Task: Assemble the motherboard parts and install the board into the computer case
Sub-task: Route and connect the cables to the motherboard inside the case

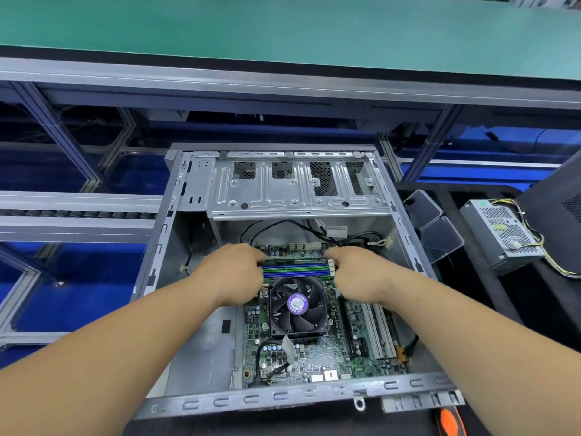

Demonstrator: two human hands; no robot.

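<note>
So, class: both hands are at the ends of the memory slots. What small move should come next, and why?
Probably press straight down with both hands. The left hand and right hand sit at opposite ends of the RAM stick, and the motherboard already lies inside the case. Whether the stick has latched cannot be seen.

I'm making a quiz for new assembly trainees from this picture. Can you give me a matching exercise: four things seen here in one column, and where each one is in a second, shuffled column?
Things:
1. cooler fan
2. power supply
3. orange-handled tool
4. drive bracket

Places:
A. outside the case, to its right on the black mat
B. across the far end of the case
C. on the motherboard, just nearer than the memory slots
D. bottom edge of the view, in front of the case

Pairs: 1-C, 2-A, 3-D, 4-B
</note>
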